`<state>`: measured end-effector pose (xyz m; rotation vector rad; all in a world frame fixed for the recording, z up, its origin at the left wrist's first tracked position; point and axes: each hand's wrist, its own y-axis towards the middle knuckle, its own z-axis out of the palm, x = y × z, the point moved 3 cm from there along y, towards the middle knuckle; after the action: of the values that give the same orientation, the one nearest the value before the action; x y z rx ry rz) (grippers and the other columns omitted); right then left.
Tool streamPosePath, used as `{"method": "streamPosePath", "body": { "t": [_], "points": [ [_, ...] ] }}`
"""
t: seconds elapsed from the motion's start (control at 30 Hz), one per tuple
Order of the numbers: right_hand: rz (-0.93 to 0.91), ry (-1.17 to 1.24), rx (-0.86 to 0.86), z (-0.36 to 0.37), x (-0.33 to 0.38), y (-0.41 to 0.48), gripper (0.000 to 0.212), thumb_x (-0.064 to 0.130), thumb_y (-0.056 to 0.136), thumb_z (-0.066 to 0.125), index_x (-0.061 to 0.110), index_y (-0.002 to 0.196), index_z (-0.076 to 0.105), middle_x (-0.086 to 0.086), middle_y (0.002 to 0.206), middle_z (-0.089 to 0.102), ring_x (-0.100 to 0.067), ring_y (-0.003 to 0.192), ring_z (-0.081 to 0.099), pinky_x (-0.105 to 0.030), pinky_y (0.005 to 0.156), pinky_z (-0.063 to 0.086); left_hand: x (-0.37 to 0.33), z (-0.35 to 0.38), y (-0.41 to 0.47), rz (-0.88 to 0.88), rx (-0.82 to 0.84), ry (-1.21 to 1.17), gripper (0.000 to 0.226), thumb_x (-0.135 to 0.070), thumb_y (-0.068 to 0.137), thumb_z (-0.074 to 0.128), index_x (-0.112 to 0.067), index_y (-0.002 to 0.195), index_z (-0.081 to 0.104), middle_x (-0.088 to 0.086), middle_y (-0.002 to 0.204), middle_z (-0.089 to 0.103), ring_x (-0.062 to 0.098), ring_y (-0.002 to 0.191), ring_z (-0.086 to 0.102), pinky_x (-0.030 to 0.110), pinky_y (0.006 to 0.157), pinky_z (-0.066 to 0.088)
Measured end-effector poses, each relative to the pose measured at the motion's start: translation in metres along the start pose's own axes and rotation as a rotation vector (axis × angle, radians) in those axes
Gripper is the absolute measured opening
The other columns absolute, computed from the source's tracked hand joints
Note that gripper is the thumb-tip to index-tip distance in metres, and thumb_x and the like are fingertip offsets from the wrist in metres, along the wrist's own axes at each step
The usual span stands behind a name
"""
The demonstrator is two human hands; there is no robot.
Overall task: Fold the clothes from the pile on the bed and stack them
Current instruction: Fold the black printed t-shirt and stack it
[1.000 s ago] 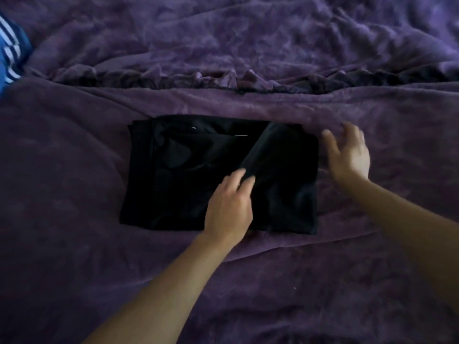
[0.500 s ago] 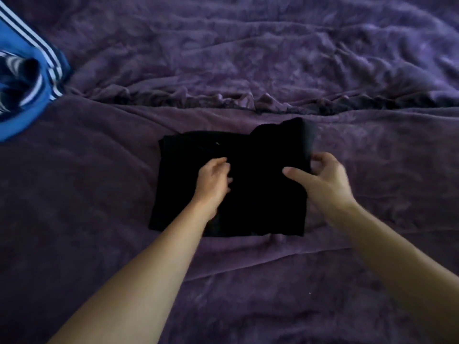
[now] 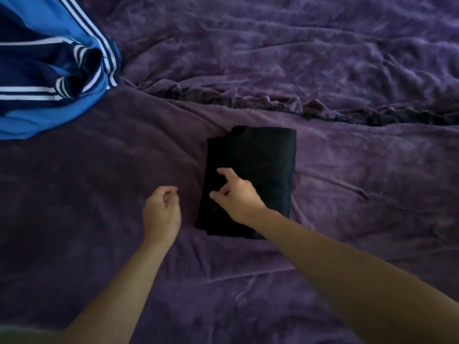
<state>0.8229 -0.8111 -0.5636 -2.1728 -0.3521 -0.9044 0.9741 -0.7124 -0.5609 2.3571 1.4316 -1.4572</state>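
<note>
two bare forearms come in from the lower edge and reach forward over the purple blanket [image 3: 99, 184] that covers the bed. the left hand [image 3: 161, 214] is over the blanket, just beside the left edge of the black folded garment [image 3: 265, 157] but apart from it. its fingers are loosely curled toward the palm and it has nothing in it. the right hand [image 3: 237, 198] lies over the lower left part of the same garment. its index finger is stretched forward and its thumb points to the left, with a gap between them, while the other fingers are bent under the palm. the cloth is very dark there, so i cannot tell if these bent fingers have some fabric or only touch it. the garment lies flat near the middle of the bed as a narrow rectangle, its long side going away from the person. behind it a wrinkled ridge [image 3: 248, 101] of the blanket runs across the bed. at the far left a blue garment with white stripes [image 3: 49, 112] lies crumpled, well apart from the black one.
</note>
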Motion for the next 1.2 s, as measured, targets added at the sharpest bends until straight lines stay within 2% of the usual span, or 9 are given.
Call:
{"method": "streamPosePath", "body": {
  "t": [0.1,0.2,0.37,0.5,0.67,0.77,0.93,1.03,1.2],
  "points": [
    [-0.170,-0.011,-0.341,-0.039,-0.021,-0.017,0.025,0.015,0.092,0.058,0.014,0.115,0.065,-0.005,0.092,0.071,-0.024,0.080,0.068,-0.040,0.075,0.056,-0.036,0.020,-0.001,0.221,-0.061,0.125,0.025,-0.010,0.093,0.053,-0.004,0.115,0.063,0.019,0.114,0.058,0.035,0.104,0.058,0.040,0.094,0.045],
    [-0.153,-0.286,-0.645,-0.086,-0.054,-0.034,0.028,0.013,0.089,0.061,0.015,0.117,0.064,-0.006,0.108,0.064,-0.027,0.099,0.060,-0.043,0.075,0.054,-0.077,0.055,-0.002,0.464,-0.016,0.278,0.042,-0.029,0.093,0.056,-0.012,0.131,0.054,0.020,0.137,0.045,0.037,0.125,0.044,0.046,0.099,0.038],
    [-0.025,-0.734,-0.446,-0.107,-0.085,-0.012,0.062,0.046,0.097,0.044,0.030,0.152,0.021,-0.008,0.160,0.015,-0.028,0.147,0.011,-0.049,0.108,0.029,-0.099,0.122,0.032,0.871,0.210,0.870,0.062,-0.057,0.095,0.027,-0.033,0.151,0.015,0.015,0.160,0.002,0.038,0.146,0.003,0.059,0.113,0.014],
    [-0.056,-0.808,-0.294,-0.100,-0.090,0.035,0.077,0.067,0.088,0.039,0.035,0.153,0.010,-0.008,0.162,0.002,-0.027,0.149,0.000,-0.048,0.111,0.024,-0.070,0.136,0.083,0.754,0.363,1.001,0.075,-0.069,0.087,0.014,-0.035,0.150,-0.007,0.013,0.160,-0.005,0.038,0.146,-0.001,0.059,0.115,0.012],
    [0.142,-0.612,-0.073,-0.129,-0.083,0.090,0.127,0.069,0.050,0.078,0.033,0.151,0.011,-0.004,0.157,0.020,-0.030,0.142,0.023,-0.051,0.107,0.032,-0.070,0.134,0.104,0.730,0.497,0.993,0.090,-0.078,0.078,0.021,-0.033,0.151,-0.006,0.013,0.160,0.004,0.037,0.145,0.008,0.053,0.112,0.021],
    [0.150,-0.579,-0.031,-0.137,-0.068,0.090,0.113,0.057,0.049,0.085,0.028,0.144,0.033,-0.005,0.137,0.048,-0.030,0.124,0.047,-0.040,0.098,0.042,-0.090,0.126,0.104,0.705,0.559,0.944,0.100,-0.077,0.072,0.052,-0.032,0.150,0.007,0.009,0.154,0.020,0.032,0.138,0.025,0.049,0.099,0.038],
    [0.167,-0.498,-0.007,-0.128,-0.053,0.038,0.081,0.045,0.055,0.086,0.025,0.126,0.054,-0.005,0.120,0.062,-0.028,0.111,0.057,-0.035,0.089,0.048,-0.114,0.099,0.081,0.519,0.720,0.863,0.121,-0.065,0.047,0.082,-0.027,0.147,0.024,0.002,0.143,0.045,0.026,0.130,0.044,0.041,0.100,0.043],
    [0.197,-0.561,0.005,-0.126,-0.048,-0.014,0.063,0.051,0.057,0.081,0.024,0.110,0.062,-0.006,0.109,0.066,-0.029,0.105,0.061,-0.031,0.076,0.045,-0.126,0.085,0.044,0.500,0.781,0.899,0.084,-0.062,0.041,0.083,-0.030,0.114,0.056,-0.004,0.116,0.064,0.022,0.110,0.059,0.034,0.086,0.049],
    [0.095,-0.583,-0.120,-0.128,-0.046,-0.118,0.054,0.051,0.064,0.074,0.020,0.107,0.062,-0.004,0.110,0.062,-0.027,0.107,0.057,-0.029,0.079,0.042,-0.146,0.067,-0.045,0.607,0.836,0.849,0.054,-0.049,0.044,0.085,-0.032,0.083,0.052,-0.006,0.093,0.063,0.020,0.092,0.061,0.029,0.070,0.045]
  ]
}}
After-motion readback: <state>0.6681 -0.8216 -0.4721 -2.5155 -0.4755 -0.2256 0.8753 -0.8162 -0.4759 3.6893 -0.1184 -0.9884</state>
